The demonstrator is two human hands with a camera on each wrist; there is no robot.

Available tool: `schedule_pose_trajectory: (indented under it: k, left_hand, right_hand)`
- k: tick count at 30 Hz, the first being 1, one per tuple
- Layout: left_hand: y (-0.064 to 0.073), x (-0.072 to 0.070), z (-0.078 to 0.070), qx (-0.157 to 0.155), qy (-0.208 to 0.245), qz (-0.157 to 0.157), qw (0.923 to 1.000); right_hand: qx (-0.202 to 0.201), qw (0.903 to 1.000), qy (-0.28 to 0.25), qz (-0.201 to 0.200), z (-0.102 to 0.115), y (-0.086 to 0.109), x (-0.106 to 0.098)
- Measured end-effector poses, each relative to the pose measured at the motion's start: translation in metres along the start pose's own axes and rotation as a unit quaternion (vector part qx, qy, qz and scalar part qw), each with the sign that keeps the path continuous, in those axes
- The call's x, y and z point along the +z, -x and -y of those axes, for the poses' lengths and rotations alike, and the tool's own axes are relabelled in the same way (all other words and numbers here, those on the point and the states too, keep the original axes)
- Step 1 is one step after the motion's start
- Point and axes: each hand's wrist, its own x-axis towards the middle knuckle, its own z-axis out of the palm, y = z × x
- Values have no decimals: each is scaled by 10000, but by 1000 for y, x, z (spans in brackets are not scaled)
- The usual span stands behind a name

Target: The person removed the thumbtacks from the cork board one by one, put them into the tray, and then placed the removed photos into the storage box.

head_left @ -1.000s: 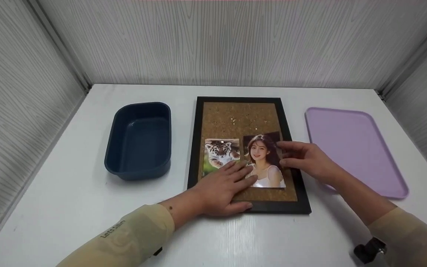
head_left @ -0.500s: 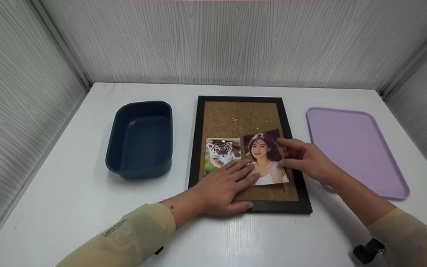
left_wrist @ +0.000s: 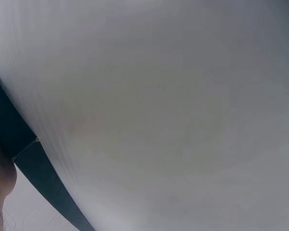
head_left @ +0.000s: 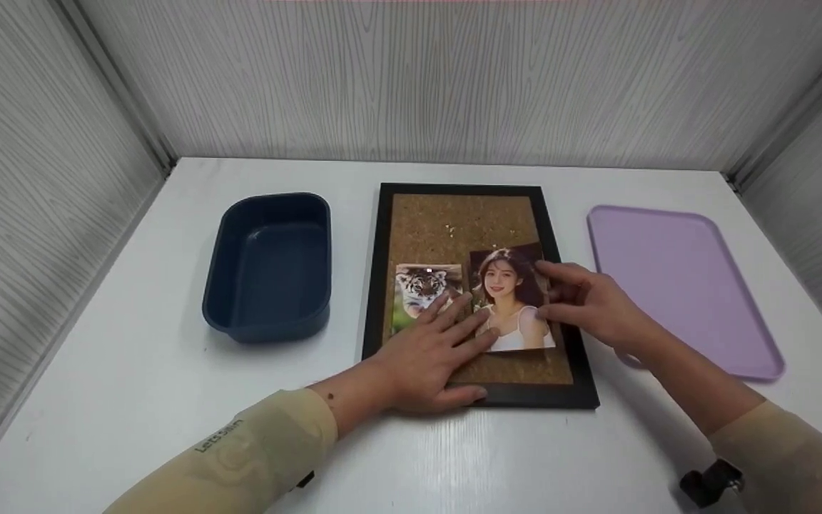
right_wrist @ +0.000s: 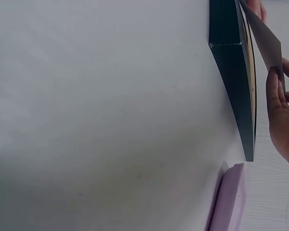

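Note:
A cork board (head_left: 418, 221) in a black frame lies flat on the table. My left hand (head_left: 429, 357) rests across its lower part, fingers spread over a tiger photo (head_left: 411, 289) and the left edge of a portrait photo (head_left: 514, 307). A small shiny spot shows at the tiger photo's top. My right hand (head_left: 586, 303) pinches the portrait photo's right edge. In the right wrist view, that photo (right_wrist: 267, 41) stands lifted off the board on the right hand's side, its edge between thumb and fingers. The left wrist view catches the frame's side (left_wrist: 43, 173) and a bit of hand.
Left of the board stands a dark blue basin (head_left: 275, 285). A lilac tray (head_left: 682, 285) lies to the right, partly behind my right forearm. Several small shiny specks (head_left: 450, 230) dot the upper cork. Grey panels (head_left: 411, 78) wall the table's back and sides.
The portrait photo has slid away from me and slightly right, with my right hand moving along with it. My left fingertips have shifted a little forward. The tiger photo stays in place.

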Motion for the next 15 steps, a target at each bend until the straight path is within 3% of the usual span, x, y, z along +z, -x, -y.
schedule_pose_trajectory:
  k: [5,15]
  left_hand:
    - [-1,-1,-1,-115,-151,12,9998]
    - [1,-6,-2,-182,-353,-97,9992]
  right_hand:
    - [-158,9998,-41,-61,2,0,-1]
    - [-39,9996,103,-244,10,2,-12]
